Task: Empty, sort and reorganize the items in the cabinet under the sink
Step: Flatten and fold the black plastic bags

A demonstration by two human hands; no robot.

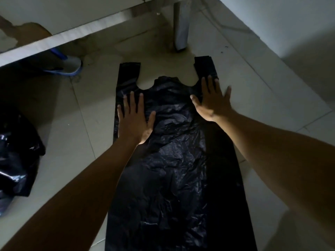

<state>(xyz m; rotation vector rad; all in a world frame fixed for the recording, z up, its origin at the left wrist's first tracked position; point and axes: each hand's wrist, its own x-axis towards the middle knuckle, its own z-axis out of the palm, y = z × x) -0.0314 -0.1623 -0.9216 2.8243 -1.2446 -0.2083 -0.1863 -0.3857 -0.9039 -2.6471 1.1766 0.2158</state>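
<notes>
Floor: pale tiled floor (235,105) held 1 flat black plastic bag (168,160).
Hands: left hand (133,120), right hand (212,98) pressed its 12 o'clock end, fingers straight.
Risk: uneven pushing could wrinkle slick film.

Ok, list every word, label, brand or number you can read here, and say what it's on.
None: no text can be read.
The flat black bag under the left hand and right hand: plain.
The crumpled black bag: only glare.
The slipper: no legible mark.
</notes>
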